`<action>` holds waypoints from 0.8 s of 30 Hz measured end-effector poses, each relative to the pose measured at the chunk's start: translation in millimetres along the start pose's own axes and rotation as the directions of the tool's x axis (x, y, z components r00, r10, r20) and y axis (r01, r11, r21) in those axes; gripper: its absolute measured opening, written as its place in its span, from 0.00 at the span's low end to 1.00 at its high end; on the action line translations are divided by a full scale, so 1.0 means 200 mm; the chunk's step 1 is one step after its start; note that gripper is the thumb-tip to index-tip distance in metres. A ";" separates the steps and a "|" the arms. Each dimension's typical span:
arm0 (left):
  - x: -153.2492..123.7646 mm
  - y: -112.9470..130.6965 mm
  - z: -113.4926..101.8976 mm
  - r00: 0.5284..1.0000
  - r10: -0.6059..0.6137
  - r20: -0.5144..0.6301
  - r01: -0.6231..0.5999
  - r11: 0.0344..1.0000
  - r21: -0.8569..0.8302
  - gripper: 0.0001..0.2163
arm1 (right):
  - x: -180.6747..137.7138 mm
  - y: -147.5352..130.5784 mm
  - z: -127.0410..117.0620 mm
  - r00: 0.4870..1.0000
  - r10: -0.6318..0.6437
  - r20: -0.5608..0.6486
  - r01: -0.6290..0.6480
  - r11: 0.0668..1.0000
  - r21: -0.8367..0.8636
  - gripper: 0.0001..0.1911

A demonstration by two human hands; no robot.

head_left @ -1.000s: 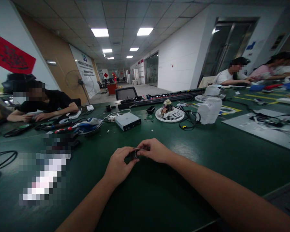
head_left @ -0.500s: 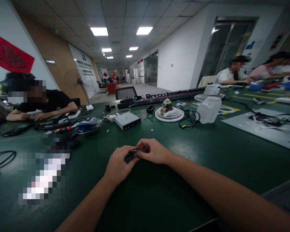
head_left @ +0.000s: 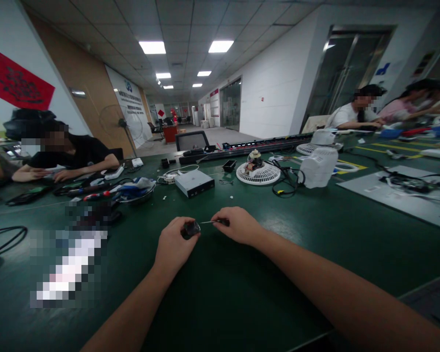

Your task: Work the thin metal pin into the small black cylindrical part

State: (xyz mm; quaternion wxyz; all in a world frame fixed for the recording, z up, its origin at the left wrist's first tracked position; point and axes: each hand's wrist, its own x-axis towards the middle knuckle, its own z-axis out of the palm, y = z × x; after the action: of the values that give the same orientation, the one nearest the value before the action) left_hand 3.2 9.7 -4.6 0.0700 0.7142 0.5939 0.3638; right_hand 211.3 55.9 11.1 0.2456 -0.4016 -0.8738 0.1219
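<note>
My left hand [head_left: 176, 244] is closed around a small dark round part [head_left: 191, 229] with a shiny end turned to the right. In my right hand [head_left: 236, 225] the fingers pinch a thin tool [head_left: 207, 222] with a slim metal tip and what looks like a dark grip; its exact kind is too small to make out. The tip points left at the round part, with a narrow gap between them. Both hands are above the green table [head_left: 212, 293]. Beyond them sits a grey optical disc drive [head_left: 193, 182].
Behind the drive lie a small black tray [head_left: 229, 165] and a white fan grille with its motor [head_left: 258, 171]. A white plastic housing [head_left: 319, 167] stands to the right, near a grey panel [head_left: 399, 195]. Tools and cables crowd the left. Co-workers sit at both sides.
My hands have moved apart. The tool's tip has come away from the dark part, and the left hand has turned so that the part's shiny end shows.
</note>
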 end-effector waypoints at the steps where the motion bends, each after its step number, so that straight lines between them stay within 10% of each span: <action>1: 0.00 0.00 0.00 1.000 0.014 0.011 -0.014 1.000 -0.002 0.12 | 0.00 0.00 0.00 1.000 -0.022 0.017 0.023 0.999 -0.033 0.10; 12: -0.01 0.04 -0.02 0.989 0.135 0.056 -0.135 0.991 0.007 0.11 | -0.02 -0.02 -0.03 0.978 -0.171 0.124 0.182 0.979 -0.093 0.13; 24: -0.01 0.03 -0.01 0.977 0.173 0.122 -0.175 0.985 0.001 0.13 | -0.03 -0.02 -0.05 0.989 -0.069 0.129 0.085 0.989 -0.121 0.13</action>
State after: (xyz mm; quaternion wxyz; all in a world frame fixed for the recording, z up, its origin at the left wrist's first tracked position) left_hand 6.6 4.4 -0.9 0.0695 0.7846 0.5259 0.3210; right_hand 217.0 49.7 18.5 0.1695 -0.3739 -0.9082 0.0817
